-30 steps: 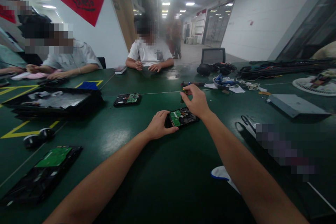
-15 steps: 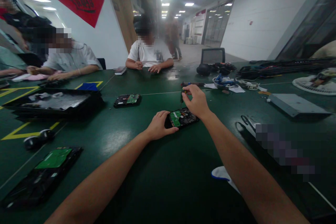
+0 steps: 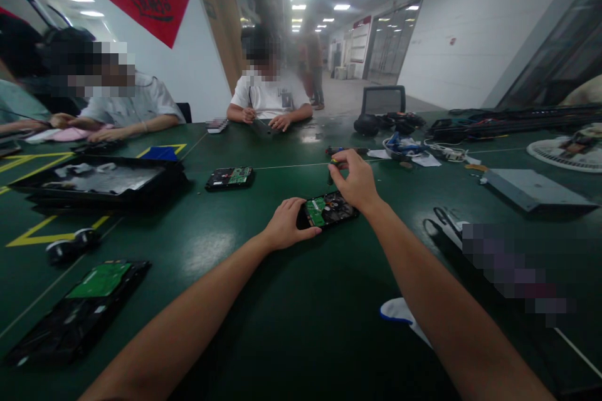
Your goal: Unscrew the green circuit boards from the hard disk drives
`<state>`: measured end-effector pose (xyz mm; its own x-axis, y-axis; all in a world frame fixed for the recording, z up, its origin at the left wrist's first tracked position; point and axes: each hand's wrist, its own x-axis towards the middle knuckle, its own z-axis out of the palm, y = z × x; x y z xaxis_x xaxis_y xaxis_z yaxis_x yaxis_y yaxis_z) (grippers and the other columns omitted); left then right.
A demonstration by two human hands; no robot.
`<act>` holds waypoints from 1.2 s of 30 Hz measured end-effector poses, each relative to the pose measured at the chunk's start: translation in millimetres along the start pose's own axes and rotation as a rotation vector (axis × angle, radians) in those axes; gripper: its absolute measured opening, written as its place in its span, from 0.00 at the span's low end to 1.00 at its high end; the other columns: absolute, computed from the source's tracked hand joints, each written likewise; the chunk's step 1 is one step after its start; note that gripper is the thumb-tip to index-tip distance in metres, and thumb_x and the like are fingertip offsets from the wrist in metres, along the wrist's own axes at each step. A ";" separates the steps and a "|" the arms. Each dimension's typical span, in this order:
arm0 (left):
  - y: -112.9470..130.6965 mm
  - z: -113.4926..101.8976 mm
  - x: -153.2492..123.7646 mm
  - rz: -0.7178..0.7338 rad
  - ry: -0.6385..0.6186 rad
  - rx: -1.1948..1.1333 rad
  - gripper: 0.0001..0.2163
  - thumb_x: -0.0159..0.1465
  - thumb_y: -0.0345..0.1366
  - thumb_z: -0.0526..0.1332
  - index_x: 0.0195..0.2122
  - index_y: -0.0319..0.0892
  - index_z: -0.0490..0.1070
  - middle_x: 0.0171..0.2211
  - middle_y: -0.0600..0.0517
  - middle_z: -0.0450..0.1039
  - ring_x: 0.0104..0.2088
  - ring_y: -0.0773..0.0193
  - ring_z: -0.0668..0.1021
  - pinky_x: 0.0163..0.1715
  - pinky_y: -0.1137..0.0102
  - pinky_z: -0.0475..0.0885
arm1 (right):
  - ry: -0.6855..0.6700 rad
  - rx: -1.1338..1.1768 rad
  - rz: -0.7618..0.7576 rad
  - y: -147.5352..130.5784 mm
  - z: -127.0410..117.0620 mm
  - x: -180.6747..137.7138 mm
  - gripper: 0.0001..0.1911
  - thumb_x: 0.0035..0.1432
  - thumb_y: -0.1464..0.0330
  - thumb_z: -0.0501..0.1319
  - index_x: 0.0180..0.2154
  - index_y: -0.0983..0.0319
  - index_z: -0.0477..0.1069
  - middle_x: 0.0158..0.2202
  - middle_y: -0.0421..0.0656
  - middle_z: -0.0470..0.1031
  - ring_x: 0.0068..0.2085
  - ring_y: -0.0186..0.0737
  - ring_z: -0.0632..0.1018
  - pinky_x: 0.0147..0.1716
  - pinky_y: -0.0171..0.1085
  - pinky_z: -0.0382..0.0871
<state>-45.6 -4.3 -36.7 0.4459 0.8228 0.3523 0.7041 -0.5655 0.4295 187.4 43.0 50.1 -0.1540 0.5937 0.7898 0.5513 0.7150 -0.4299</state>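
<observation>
A hard drive [image 3: 328, 209] with a green circuit board lies on the dark green table in front of me. My left hand [image 3: 289, 223] grips its left end, thumb along the near edge and fingers at the far side. Above the drive's right part, my right hand [image 3: 353, 178] pinches a screwdriver [image 3: 332, 170] with a dark and yellow handle, held upright. The fingers and blur hide its shaft, so I cannot tell whether the tip touches the drive.
Another hard drive [image 3: 230, 178] lies further left, and a larger black one [image 3: 79, 310] is nearer at left. Black trays [image 3: 101, 185] stand behind it. At right are a metal box [image 3: 538, 189], a white glove [image 3: 397, 309] and a bowl of parts [image 3: 402, 147]. Co-workers sit across the table.
My right hand has shifted slightly, and the screwdriver's shaft shows less above the drive. My left hand stays on the drive. The co-worker opposite now holds a flat dark piece tilted up.
</observation>
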 end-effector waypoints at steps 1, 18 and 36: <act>0.0 0.0 0.0 0.000 0.000 0.001 0.40 0.57 0.64 0.67 0.62 0.41 0.65 0.59 0.39 0.70 0.61 0.42 0.71 0.62 0.49 0.68 | -0.003 0.007 0.001 0.2 0.1 -0.1 0.06 0.65 0.66 0.62 0.43 0.58 0.70 0.43 0.48 0.76 0.43 0.48 0.78 0.44 0.48 0.76; -0.8 1.7 -0.2 -0.009 -0.009 0.010 0.41 0.57 0.64 0.66 0.62 0.40 0.65 0.59 0.38 0.70 0.61 0.43 0.71 0.63 0.50 0.67 | -0.048 -0.001 -0.023 2.7 1.1 -1.1 0.09 0.66 0.66 0.60 0.47 0.58 0.71 0.45 0.48 0.77 0.44 0.48 0.79 0.47 0.50 0.76; -0.1 -0.3 -0.4 -0.010 -0.020 0.004 0.40 0.57 0.63 0.66 0.63 0.42 0.64 0.60 0.39 0.69 0.62 0.43 0.70 0.63 0.48 0.66 | -0.022 -0.008 -0.014 3.1 -1.5 0.5 0.07 0.64 0.67 0.61 0.45 0.58 0.71 0.47 0.49 0.76 0.47 0.50 0.78 0.47 0.50 0.76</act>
<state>-46.0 -4.6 -36.6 0.4497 0.8294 0.3313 0.7107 -0.5570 0.4297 190.2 44.9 49.8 -0.1802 0.5916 0.7858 0.5558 0.7204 -0.4149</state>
